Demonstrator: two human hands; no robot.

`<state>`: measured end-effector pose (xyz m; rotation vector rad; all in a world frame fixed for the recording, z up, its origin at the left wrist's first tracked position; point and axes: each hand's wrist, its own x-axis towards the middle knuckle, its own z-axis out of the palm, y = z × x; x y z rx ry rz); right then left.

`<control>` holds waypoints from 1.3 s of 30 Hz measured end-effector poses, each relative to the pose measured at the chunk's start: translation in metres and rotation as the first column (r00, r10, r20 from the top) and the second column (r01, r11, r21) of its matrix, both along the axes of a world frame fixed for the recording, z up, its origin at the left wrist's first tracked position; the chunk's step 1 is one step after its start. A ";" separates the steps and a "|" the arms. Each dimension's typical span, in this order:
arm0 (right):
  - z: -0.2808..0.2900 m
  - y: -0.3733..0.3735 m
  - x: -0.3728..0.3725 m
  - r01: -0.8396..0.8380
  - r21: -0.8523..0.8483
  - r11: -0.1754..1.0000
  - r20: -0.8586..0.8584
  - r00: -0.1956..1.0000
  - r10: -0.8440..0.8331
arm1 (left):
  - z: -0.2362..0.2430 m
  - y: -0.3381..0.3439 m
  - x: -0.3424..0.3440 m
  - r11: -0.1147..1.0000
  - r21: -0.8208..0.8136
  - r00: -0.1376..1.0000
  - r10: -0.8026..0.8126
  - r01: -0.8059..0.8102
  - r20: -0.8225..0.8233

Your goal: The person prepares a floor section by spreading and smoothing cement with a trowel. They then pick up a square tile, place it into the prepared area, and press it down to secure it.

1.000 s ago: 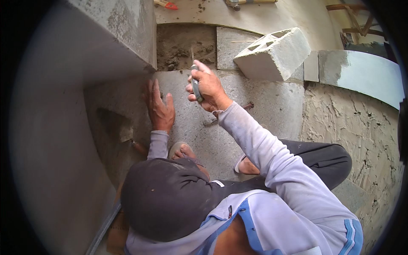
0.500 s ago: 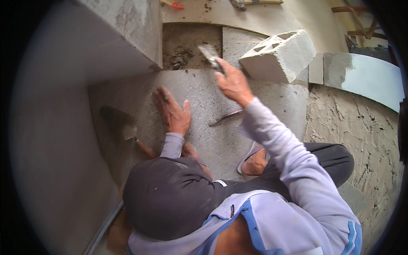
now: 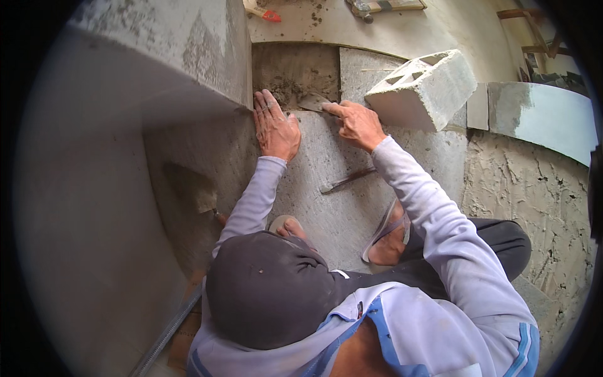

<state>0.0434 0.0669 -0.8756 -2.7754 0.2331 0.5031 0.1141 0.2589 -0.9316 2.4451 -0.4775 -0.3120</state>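
My left hand (image 3: 275,125) lies flat, fingers stretched, at the near edge of a recess with rough mortar (image 3: 295,69), beside the corner of a concrete block wall face (image 3: 213,50). My right hand (image 3: 358,125) grips a metal scraper (image 3: 314,102), its blade low at the recess's near edge, just right of my left fingertips. Below my hands, a grey concrete slab (image 3: 314,144) spans the floor between my feet, with a long thin metal tool (image 3: 339,181) lying on it. A trowel (image 3: 206,198) is to the left of my left forearm, in shadow.
A hollow block (image 3: 433,94) rests on the right. Beyond it are pale panels (image 3: 534,110) and textured mortar (image 3: 521,201). A red-tipped tool (image 3: 269,14) and a hammer (image 3: 365,16) lie at the back. A metal length (image 3: 163,333) runs along the lower left.
My left hand has moved forward and right to the recess's edge. My right hand has shifted right since a second ago, and the scraper blade has dropped to the edge beside the left fingers.
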 end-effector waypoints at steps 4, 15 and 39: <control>-0.019 0.008 0.024 -0.110 0.057 0.992 0.031 0.994 0.108 | 0.005 -0.001 0.015 1.000 0.001 0.997 -0.018 0.018 -0.078; -0.023 0.017 0.039 -0.109 0.155 0.982 0.069 0.993 0.099 | -0.013 -0.010 0.012 0.998 -0.025 0.998 -0.057 0.057 -0.023; -0.015 0.026 0.072 0.280 0.231 0.932 0.041 0.954 -0.297 | 0.016 0.051 -0.093 0.990 0.136 0.998 -0.028 0.034 -0.048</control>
